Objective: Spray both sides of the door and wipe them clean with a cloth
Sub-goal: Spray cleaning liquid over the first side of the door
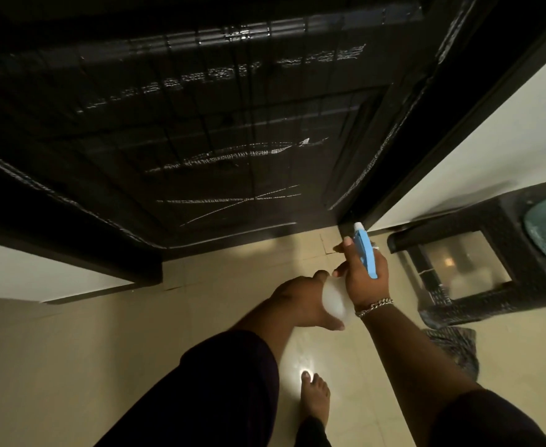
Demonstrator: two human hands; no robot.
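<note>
Door (233, 130): shut in frame, near face wet with spray streaks and runs; spraying of this side underway or done. Spray bottle (338, 300): over floor (71, 366) near door's bottom right corner. Right hand (363, 279): fingers wrapped around blue trigger head. Left hand (300, 301): fingers cupping bottle body. Cloth (455, 350): on floor, probably unused. Remaining: wiping, far side.

Glossy dark door (200, 124), wet-streaked; shiny tiled floor (71, 366); translucent plastic spray bottle (336, 300).
</note>
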